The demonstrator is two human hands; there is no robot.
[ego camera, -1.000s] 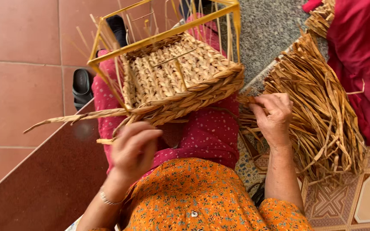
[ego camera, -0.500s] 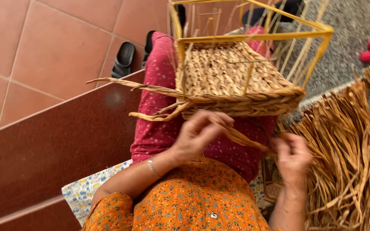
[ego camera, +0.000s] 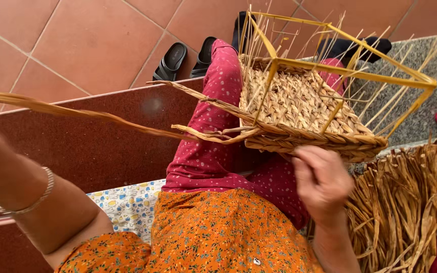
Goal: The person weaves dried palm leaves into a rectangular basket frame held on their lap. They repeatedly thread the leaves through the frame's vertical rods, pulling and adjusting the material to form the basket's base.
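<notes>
Head view shows me, largest first, the terracotta tiled floor [ego camera: 77, 40] across the upper left, then a dark red step [ego camera: 102, 146] through the middle. On my lap, upper right of centre, sits the half-woven basket [ego camera: 299, 106] inside its yellow wire frame [ego camera: 350, 73], and a heap of dried straw [ego camera: 400, 207] lies at lower right. To do this pull well, I judge the long twisted strand [ego camera: 92, 116] should stay taut and low against the rim while the basket is held steady. My right hand [ego camera: 322, 182] rests against the basket's near rim, fingers loosely curled; whether it pinches a strand I cannot tell. My left hand is off the left edge, only the wrist with its bracelet [ego camera: 31, 199] showing.
</notes>
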